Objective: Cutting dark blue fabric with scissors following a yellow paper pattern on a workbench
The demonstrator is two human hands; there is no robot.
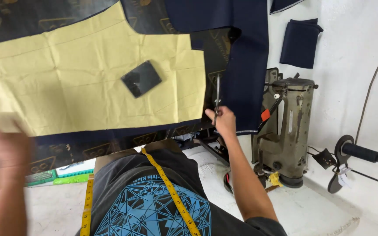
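A pale yellow paper pattern (79,78) lies on navy blue fabric (241,52) spread over a dark table. A black square weight (141,78) rests on the pattern. My right hand (222,120) grips a pair of scissors (217,98), blades pointing away along the pattern's right edge against the navy fabric. My left hand (3,142) is blurred at the left, fingers spread, holding nothing, near the pattern's lower left corner.
An old grey-green sewing machine (287,122) stands on the floor at the right. A folded navy piece (299,42) lies beyond it. A black-handled tool (355,153) and a cable sit at far right. A yellow tape measure (171,192) hangs over my chest.
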